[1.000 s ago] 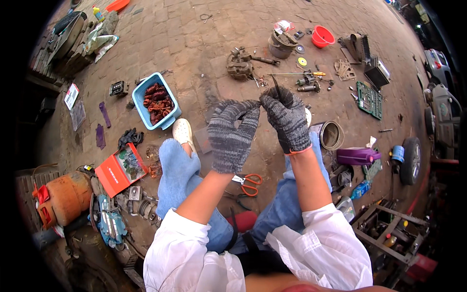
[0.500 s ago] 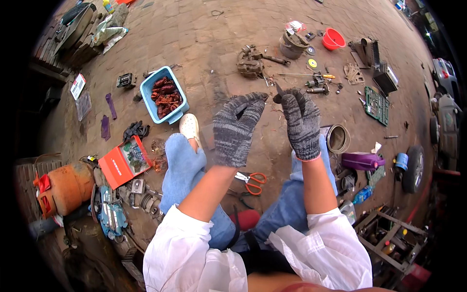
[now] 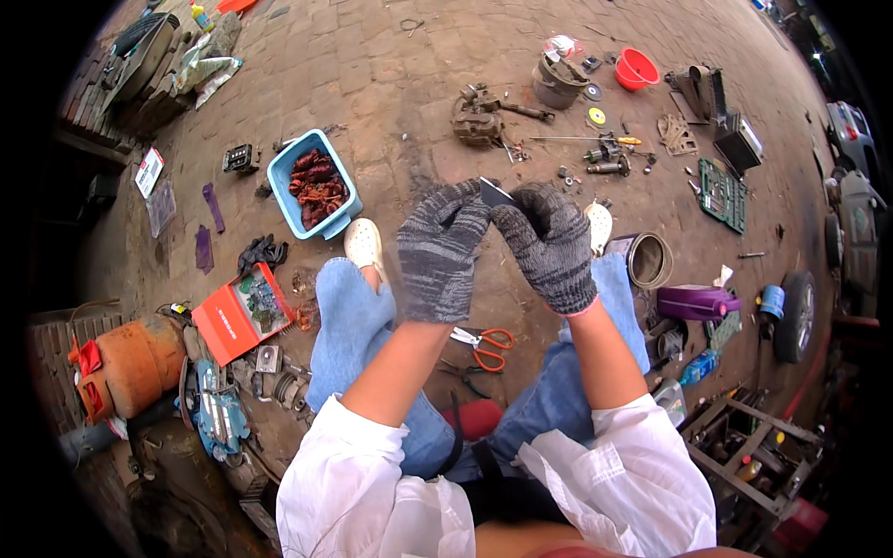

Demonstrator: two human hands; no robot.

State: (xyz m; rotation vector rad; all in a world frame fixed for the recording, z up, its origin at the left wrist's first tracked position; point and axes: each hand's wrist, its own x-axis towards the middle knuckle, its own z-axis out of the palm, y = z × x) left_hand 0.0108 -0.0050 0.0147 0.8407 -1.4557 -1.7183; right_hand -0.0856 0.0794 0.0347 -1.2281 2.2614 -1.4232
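Both my hands wear grey-and-black knitted gloves and are held close together above the ground between my knees. A small flat dark piece with a pale edge [image 3: 494,193], like a bit of blade or sheet metal, sticks up between the fingertips. My right hand [image 3: 547,244] is closed with its fingers curled round the right end of that piece. Just left of it, my left hand [image 3: 443,253] is closed in a pinch, its fingertips against the piece's left side. Whatever else sits between the left fingers is hidden by the glove.
A light blue basin [image 3: 350,206] of reddish-brown copper-like coils stands ahead left. Orange-handled scissors [image 3: 488,349] lie between my legs. At left are a red box [image 3: 226,324] and an orange gas cylinder [image 3: 139,358]; at right, an open tin [image 3: 648,260] and a green socket set [image 3: 721,195].
My right hand has moved left and slightly down, bringing the dark flat piece against the left fingertips. The piece has turned, showing a pale edge. My left hand has shifted slightly left.
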